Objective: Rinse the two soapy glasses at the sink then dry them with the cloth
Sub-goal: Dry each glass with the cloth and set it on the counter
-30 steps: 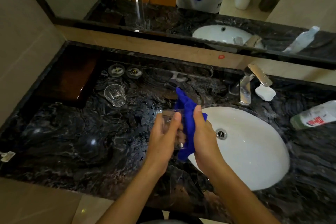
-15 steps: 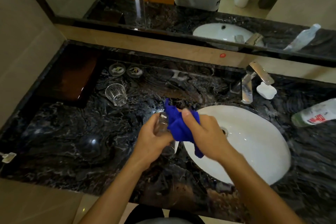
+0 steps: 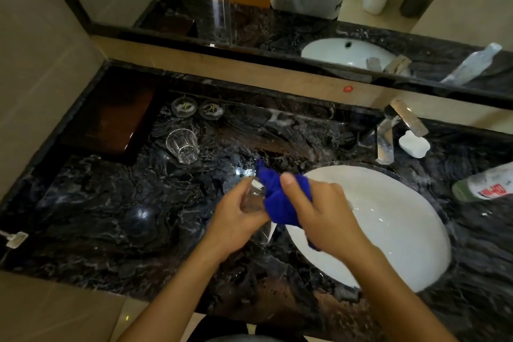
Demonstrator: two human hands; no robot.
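Observation:
My left hand [image 3: 236,216] grips a clear glass [image 3: 254,197] above the dark counter, just left of the white sink [image 3: 388,219]. My right hand [image 3: 324,216] holds a blue cloth [image 3: 280,200] bunched against the glass's right side, and the cloth hides much of that glass. A second clear glass [image 3: 183,145] stands upright by itself on the counter, farther back and to the left.
A chrome tap [image 3: 388,136] and a white soap piece [image 3: 414,144] sit behind the sink. A plastic bottle [image 3: 485,187] lies at the right edge. Two small glass dishes [image 3: 197,108] and a dark wooden tray [image 3: 111,116] are at the back left. A mirror runs along the wall.
Both hands shifted left, off the sink's edge, and turned the glass while the cloth moved around it. The second glass has stayed put.

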